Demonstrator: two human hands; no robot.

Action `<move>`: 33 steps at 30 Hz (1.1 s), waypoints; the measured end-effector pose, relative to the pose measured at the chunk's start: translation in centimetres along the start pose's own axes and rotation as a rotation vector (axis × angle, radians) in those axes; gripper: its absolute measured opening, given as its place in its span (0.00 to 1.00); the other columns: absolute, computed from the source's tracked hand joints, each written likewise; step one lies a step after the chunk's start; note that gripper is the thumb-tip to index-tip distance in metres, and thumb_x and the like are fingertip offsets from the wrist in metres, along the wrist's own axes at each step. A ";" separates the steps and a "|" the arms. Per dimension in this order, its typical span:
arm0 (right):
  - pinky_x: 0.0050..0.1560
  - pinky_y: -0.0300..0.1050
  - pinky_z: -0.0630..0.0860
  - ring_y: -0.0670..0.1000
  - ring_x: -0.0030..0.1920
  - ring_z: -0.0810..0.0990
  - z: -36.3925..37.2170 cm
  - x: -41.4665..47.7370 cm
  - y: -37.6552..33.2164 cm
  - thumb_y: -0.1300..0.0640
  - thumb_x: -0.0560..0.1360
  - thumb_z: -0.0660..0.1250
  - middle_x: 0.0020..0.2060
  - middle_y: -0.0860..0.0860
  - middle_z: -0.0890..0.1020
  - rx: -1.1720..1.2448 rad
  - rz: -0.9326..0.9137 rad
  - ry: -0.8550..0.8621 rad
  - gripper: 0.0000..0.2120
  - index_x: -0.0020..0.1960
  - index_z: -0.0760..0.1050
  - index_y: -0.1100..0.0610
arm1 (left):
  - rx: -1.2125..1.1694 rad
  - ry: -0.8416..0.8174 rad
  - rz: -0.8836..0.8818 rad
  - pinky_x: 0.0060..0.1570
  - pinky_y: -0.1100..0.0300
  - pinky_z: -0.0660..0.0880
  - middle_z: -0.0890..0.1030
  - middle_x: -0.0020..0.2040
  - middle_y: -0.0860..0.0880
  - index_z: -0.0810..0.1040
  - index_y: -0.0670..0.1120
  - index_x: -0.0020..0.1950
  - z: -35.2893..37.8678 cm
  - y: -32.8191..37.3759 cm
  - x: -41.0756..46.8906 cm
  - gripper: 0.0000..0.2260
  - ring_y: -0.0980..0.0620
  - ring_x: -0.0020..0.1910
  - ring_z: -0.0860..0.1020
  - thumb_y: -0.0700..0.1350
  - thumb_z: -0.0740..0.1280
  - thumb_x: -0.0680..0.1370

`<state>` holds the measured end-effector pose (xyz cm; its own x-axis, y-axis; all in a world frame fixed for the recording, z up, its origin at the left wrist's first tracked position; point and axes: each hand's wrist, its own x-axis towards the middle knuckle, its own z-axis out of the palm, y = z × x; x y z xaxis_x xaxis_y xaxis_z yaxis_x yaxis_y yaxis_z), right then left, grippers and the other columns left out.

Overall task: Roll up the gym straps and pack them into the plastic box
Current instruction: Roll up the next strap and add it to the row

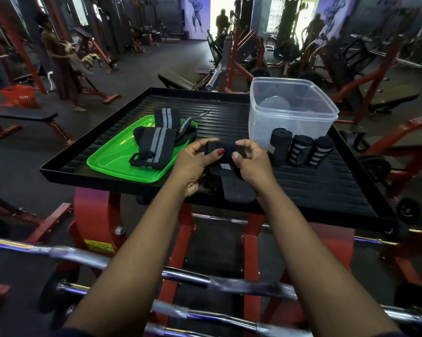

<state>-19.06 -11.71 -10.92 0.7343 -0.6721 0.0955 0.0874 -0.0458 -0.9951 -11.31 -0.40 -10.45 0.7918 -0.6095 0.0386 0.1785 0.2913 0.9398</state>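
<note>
Both hands rolling a black gym strap over the near edge of the ribbed black tray

The left hand [193, 164] and right hand [251, 161] each curl round one end of the half-rolled strap [221, 152], thumbs on top. Its loose tail [239, 190] hangs over the black tray's [326, 186] near edge. Three finished rolls [300, 149] stand just in front of the clear plastic box [261, 122] at the far right corner, not yet packed. Flat wrist wraps [154, 144] wait on the green tray [112, 161] at the left. The likely risks: either thumb easing off would let the coil spring loose, and the hanging tail could twist and roll up crooked.
</note>
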 end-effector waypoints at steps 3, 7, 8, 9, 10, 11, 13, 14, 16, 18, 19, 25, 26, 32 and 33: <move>0.45 0.34 0.75 0.48 0.51 0.78 0.0 -0.1 -0.3 0.70 0.77 0.63 0.52 0.53 0.80 0.029 0.021 -0.039 0.14 0.58 0.71 0.55 | 0.035 0.019 0.021 0.50 0.55 0.79 0.82 0.45 0.42 0.79 0.39 0.57 -0.3 0.0 0.2 0.16 0.48 0.44 0.81 0.27 0.69 0.71; 0.52 0.40 0.77 0.48 0.52 0.79 0.4 -0.1 -0.4 0.66 0.78 0.64 0.54 0.53 0.81 0.057 -0.005 -0.044 0.12 0.60 0.75 0.55 | 0.050 0.011 0.048 0.42 0.64 0.79 0.82 0.44 0.45 0.79 0.40 0.54 -0.3 0.1 0.1 0.17 0.54 0.42 0.81 0.24 0.67 0.70; 0.55 0.43 0.76 0.49 0.52 0.79 0.4 -0.1 -0.3 0.64 0.78 0.65 0.54 0.53 0.81 0.043 -0.033 -0.031 0.10 0.58 0.76 0.55 | 0.047 0.000 0.042 0.41 0.64 0.79 0.82 0.43 0.46 0.79 0.41 0.52 -0.4 0.2 0.1 0.17 0.55 0.41 0.81 0.24 0.67 0.70; 0.57 0.46 0.76 0.49 0.52 0.79 0.4 -0.2 -0.2 0.63 0.78 0.66 0.54 0.54 0.81 0.029 -0.059 -0.020 0.08 0.55 0.76 0.54 | 0.045 -0.011 0.035 0.40 0.64 0.79 0.83 0.42 0.46 0.80 0.42 0.52 -0.4 0.2 0.0 0.17 0.55 0.41 0.81 0.24 0.66 0.70; 0.57 0.47 0.76 0.49 0.52 0.79 0.3 -0.2 -0.1 0.64 0.78 0.66 0.54 0.54 0.81 0.019 -0.073 -0.010 0.08 0.54 0.76 0.54 | 0.048 -0.023 0.027 0.39 0.65 0.79 0.83 0.42 0.46 0.80 0.42 0.51 -0.4 0.3 0.0 0.17 0.55 0.41 0.81 0.24 0.66 0.70; 0.57 0.48 0.77 0.49 0.52 0.79 0.3 -0.2 0.0 0.64 0.77 0.67 0.54 0.54 0.82 0.016 -0.077 -0.001 0.08 0.52 0.76 0.54 | 0.059 -0.034 0.020 0.39 0.64 0.79 0.82 0.43 0.46 0.79 0.43 0.51 -0.4 0.4 -0.1 0.16 0.55 0.41 0.81 0.24 0.66 0.71; 0.56 0.47 0.78 0.49 0.53 0.80 0.3 -0.2 0.1 0.65 0.76 0.68 0.53 0.52 0.82 0.011 -0.084 0.017 0.09 0.51 0.76 0.52 | 0.084 -0.052 0.002 0.42 0.62 0.80 0.82 0.45 0.46 0.79 0.44 0.50 -0.4 0.4 -0.1 0.14 0.53 0.43 0.80 0.27 0.67 0.72; 0.56 0.46 0.78 0.49 0.53 0.80 0.3 -0.2 0.2 0.66 0.76 0.68 0.53 0.51 0.82 0.008 -0.097 0.022 0.10 0.50 0.76 0.52 | 0.079 -0.053 -0.014 0.45 0.59 0.80 0.82 0.45 0.46 0.79 0.45 0.50 -0.3 0.4 0.0 0.12 0.52 0.44 0.80 0.30 0.68 0.73; 0.57 0.45 0.78 0.48 0.54 0.80 0.2 -0.1 0.2 0.66 0.75 0.69 0.52 0.50 0.82 0.014 -0.128 0.011 0.11 0.50 0.76 0.52 | 0.036 -0.040 -0.050 0.51 0.51 0.78 0.81 0.48 0.43 0.80 0.45 0.51 -0.2 0.4 0.0 0.08 0.47 0.48 0.80 0.34 0.69 0.74; 0.55 0.43 0.78 0.48 0.53 0.80 0.1 -0.3 0.1 0.67 0.74 0.70 0.53 0.51 0.82 0.027 -0.141 -0.013 0.12 0.51 0.77 0.52 | 0.017 -0.014 -0.062 0.53 0.46 0.77 0.81 0.49 0.41 0.80 0.44 0.51 -0.1 0.4 0.0 0.08 0.43 0.50 0.80 0.34 0.69 0.74; 0.54 0.42 0.79 0.48 0.53 0.81 0.1 -0.4 0.0 0.67 0.74 0.70 0.53 0.52 0.83 0.047 -0.144 -0.027 0.12 0.51 0.78 0.52 | 0.024 -0.002 -0.057 0.53 0.46 0.77 0.81 0.49 0.41 0.80 0.44 0.50 -0.1 0.4 0.0 0.09 0.43 0.49 0.80 0.33 0.69 0.74; 0.52 0.41 0.79 0.50 0.54 0.82 0.2 0.0 0.3 0.54 0.76 0.70 0.52 0.51 0.84 0.068 -0.099 -0.013 0.05 0.51 0.80 0.47 | 0.081 0.012 -0.005 0.43 0.57 0.80 0.82 0.45 0.46 0.80 0.45 0.49 -0.1 0.4 -0.2 0.11 0.50 0.44 0.80 0.29 0.67 0.73; 0.52 0.42 0.79 0.51 0.54 0.82 0.3 0.2 0.5 0.53 0.76 0.70 0.52 0.51 0.84 0.046 -0.083 0.009 0.05 0.51 0.80 0.48 | 0.093 0.008 -0.003 0.40 0.59 0.80 0.81 0.45 0.47 0.79 0.44 0.49 -0.1 0.5 -0.3 0.12 0.51 0.44 0.80 0.29 0.67 0.74; 0.59 0.51 0.78 0.49 0.53 0.81 0.2 0.5 0.8 0.56 0.76 0.70 0.51 0.51 0.83 -0.032 -0.082 0.050 0.05 0.50 0.77 0.47 | 0.077 -0.013 -0.063 0.57 0.47 0.76 0.81 0.55 0.44 0.78 0.48 0.57 0.1 0.5 -0.1 0.13 0.47 0.54 0.80 0.36 0.70 0.74; 0.59 0.51 0.78 0.49 0.54 0.81 0.2 0.5 0.8 0.56 0.76 0.70 0.51 0.50 0.83 -0.048 -0.084 0.045 0.07 0.50 0.77 0.46 | 0.087 0.010 -0.075 0.61 0.42 0.73 0.81 0.56 0.43 0.79 0.49 0.54 0.2 0.5 -0.2 0.11 0.45 0.56 0.79 0.38 0.71 0.74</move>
<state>-18.46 -11.98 -11.67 0.6944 -0.6971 0.1786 0.1146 -0.1379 -0.9838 -11.47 -0.28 -9.90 0.7842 -0.6195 -0.0364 0.1866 0.1794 0.9659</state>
